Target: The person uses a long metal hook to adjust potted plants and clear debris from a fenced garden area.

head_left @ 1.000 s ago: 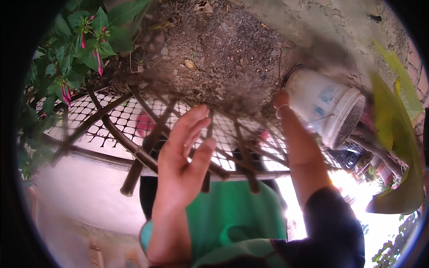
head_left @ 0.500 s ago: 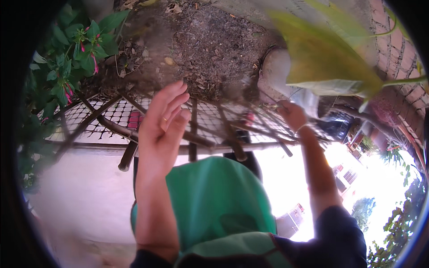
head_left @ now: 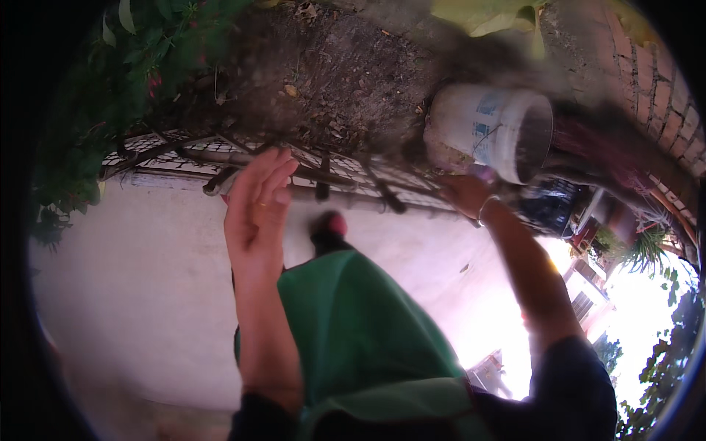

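My left hand (head_left: 259, 195) is raised beside the low lattice fence (head_left: 323, 176) of sticks and mesh. Its fingers are stretched out, with a ring on one, and nothing shows in it. At the right end of the fence, my right hand (head_left: 465, 195) has its fingers curled together. Whatever they may hold is hidden and blurred. Just beyond that hand, a dirty white plastic bucket (head_left: 460, 121) lies tipped on its side, its mouth facing right. Below the hands hangs a green apron (head_left: 360, 316) on my front.
Bare soil with dry leaves (head_left: 346, 81) lies behind the fence. Leafy bushes (head_left: 158, 55) stand at the left, a brick wall (head_left: 654, 88) at the right. A black plastic bag (head_left: 548, 204) sits by the bucket. Pale paving (head_left: 147, 294) spreads on the near side.
The large yellow-green leaf that covered the bucket has shifted up to the top edge, so the bucket shows. A shoe now appears below the fence. My right hand sits slightly further left.
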Tool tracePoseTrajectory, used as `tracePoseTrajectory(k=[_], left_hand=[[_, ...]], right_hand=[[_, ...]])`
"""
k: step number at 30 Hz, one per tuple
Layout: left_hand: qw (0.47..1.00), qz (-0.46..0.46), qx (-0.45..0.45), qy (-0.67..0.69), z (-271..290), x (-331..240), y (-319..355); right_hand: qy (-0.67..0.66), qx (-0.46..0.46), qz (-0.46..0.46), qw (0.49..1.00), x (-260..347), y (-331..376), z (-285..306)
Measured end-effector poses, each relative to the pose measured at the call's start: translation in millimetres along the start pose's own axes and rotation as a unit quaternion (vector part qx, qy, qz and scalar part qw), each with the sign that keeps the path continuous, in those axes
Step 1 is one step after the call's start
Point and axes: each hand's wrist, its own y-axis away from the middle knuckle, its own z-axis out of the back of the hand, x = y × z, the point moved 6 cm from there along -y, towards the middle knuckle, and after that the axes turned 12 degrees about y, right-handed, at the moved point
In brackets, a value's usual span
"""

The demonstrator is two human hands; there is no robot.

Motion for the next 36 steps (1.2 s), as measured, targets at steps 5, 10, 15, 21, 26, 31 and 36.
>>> tracePoseTrajectory(k=[5, 10, 15, 21, 26, 31, 36], left_hand=[[0.998, 0.054, 0.038, -0.001, 9.4, 34.5, 72.3], [0.972, 0.188, 0.135, -0.05, 30.3, 93.4, 98.9], [0.974, 0.191, 0.107, -0.062, 60.6, 105.9, 91.4], [0.964, 0.233, 0.091, -0.088, 70.7, 113.6, 84.2], [0.954, 0.257, 0.112, -0.105, 65.0, 115.7, 76.0], [0.957, 0.255, 0.081, -0.107, 57.6, 119.5, 73.0], [0.961, 0.246, 0.091, -0.091, 54.0, 120.8, 69.8]], right_hand=[[-0.03, 0.011, -0.126, 0.992, -23.3, -36.9, 15.1], [0.185, 0.143, -0.002, 0.972, -49.6, -141.4, -96.1], [0.16, 0.186, -0.013, 0.969, -32.1, -191.4, -141.8], [0.175, 0.166, 0.12, 0.963, -73.9, -221.2, -238.2], [0.212, 0.173, 0.306, 0.912, -101.0, -201.6, -304.6], [0.023, 0.413, -0.009, 0.91, -71.6, -142.1, -199.4], [-0.034, 0.252, -0.041, 0.966, -69.7, -134.1, -155.5]])
